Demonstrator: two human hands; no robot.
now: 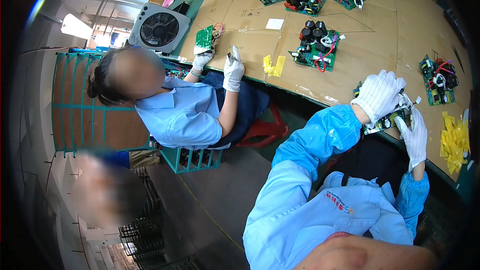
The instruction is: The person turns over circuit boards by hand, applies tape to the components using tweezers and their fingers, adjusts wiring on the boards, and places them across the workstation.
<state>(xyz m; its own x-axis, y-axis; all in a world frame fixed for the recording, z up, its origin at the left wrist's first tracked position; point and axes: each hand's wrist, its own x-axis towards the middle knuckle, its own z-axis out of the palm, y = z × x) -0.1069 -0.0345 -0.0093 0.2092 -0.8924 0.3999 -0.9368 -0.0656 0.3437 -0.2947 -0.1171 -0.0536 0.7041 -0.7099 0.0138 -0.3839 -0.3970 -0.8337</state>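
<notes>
**Cardboard-covered worktop (pixel 367 60), two gloved hands on a power circuit board (pixel 384 123)**

Board at its near edge, under the grip: left hand (pixel 378 96) arches over it, right hand (pixel 414 137) has thumb and forefinger parted at its side, perhaps steadying it; how firmly either holds, I cannot tell. Yellow tape strips (pixel 454 142) lie right of the grip, within easy reach. Beyond, populated boards (pixel 306 1) sit spaced, probably protecting their wires. Red shirt lettering (pixel 341 202) is illegible.

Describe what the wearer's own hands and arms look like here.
The left hand and right hand wear white gloves with fine dark stripes. Bright blue, gathered sleeve covers encase the forearms, over a paler blue work shirt.
</notes>
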